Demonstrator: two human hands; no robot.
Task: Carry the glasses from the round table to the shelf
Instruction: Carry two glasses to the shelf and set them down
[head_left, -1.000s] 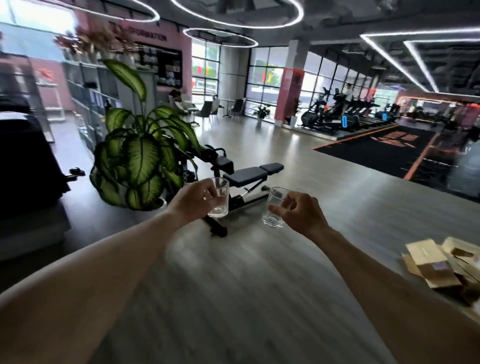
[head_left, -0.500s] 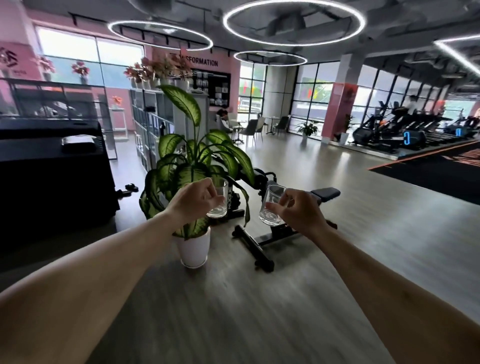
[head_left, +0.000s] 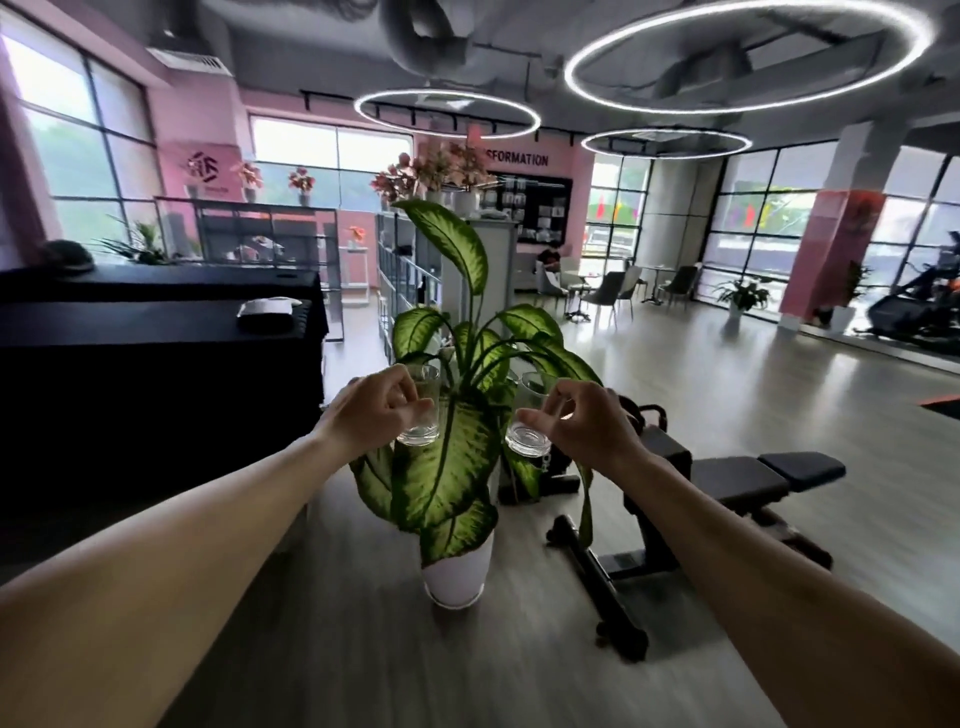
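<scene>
Both arms reach forward at chest height, each holding a clear, empty glass. My left hand (head_left: 371, 413) grips one glass (head_left: 422, 431) upright by its side. My right hand (head_left: 582, 426) holds the other glass (head_left: 527, 439), tilted so its thick base faces me. The two glasses are apart, with leaves of a potted plant between and behind them. A metal grid shelf (head_left: 410, 275) with flower vases on top stands farther back, behind the plant.
A large-leaved plant in a white pot (head_left: 457, 566) stands on the floor straight ahead. A black weight bench (head_left: 727, 483) lies to its right. Black-draped tables (head_left: 156, 353) fill the left. Chairs and small tables sit far back right.
My view has swung left: the plant moved from the left to the centre and the bench went right. Both hands keep their glasses held out in front.
</scene>
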